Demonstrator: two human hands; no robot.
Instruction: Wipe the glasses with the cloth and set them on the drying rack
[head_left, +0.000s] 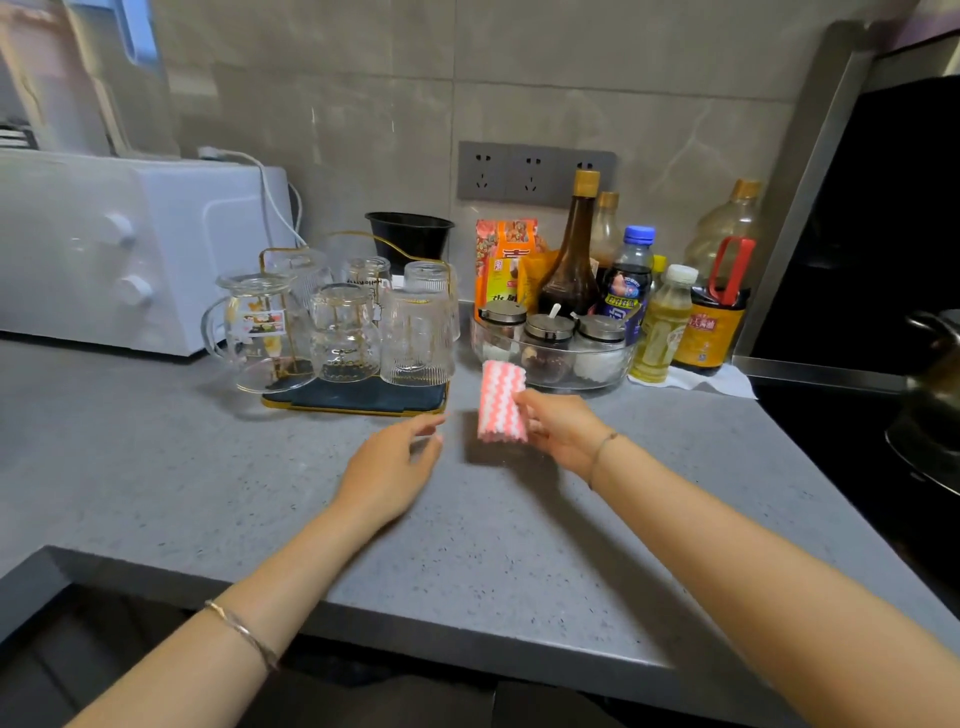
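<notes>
My right hand (563, 428) is gripping a folded pink-and-white zigzag-striped cloth (501, 402) just right of the frame's centre, above the grey speckled counter (467, 545). My left hand (395, 467) is stretching out beside it, fingers (426, 423) released and holding nothing. The clear glasses (415, 332) are standing upside down on the gold-wire drying rack (363, 400) at centre left.

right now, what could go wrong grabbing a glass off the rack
The glasses sit packed together on the drying rack, so lifting the ribbed glass could knock its neighbour. The handled jug overhangs the rack's left edge; a bump might topple it. The right hand holds the cloth, leaving the left hand to lift alone.
</notes>
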